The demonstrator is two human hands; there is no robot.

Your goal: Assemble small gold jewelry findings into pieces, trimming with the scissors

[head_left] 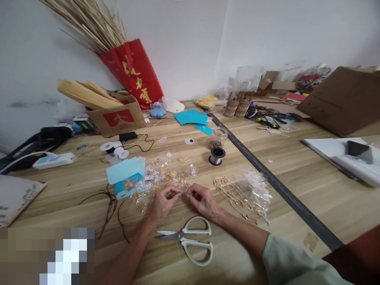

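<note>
My left hand [165,201] and my right hand [202,200] meet over the middle of the table, fingertips almost touching. Both are closed in a pinch, and whatever lies between the fingertips is too small to make out. Just beyond them lie loose gold and silver jewelry findings [172,174], some in small clear bags. Scissors [190,239] with pale handles rest nearer to me, blades pointing left and slightly apart. Right of my right hand, gold chains [234,198] lie beside a crumpled clear plastic bag [257,188]. A spool of fine wire [217,156] stands farther back.
Light blue paper sheets [124,170] and black cords [109,206] lie on the left. Behind the spool stands a jar [220,136] of small beads. A dark strip [267,176] crosses the table diagonally. Boxes and a red bag [133,73] line the back.
</note>
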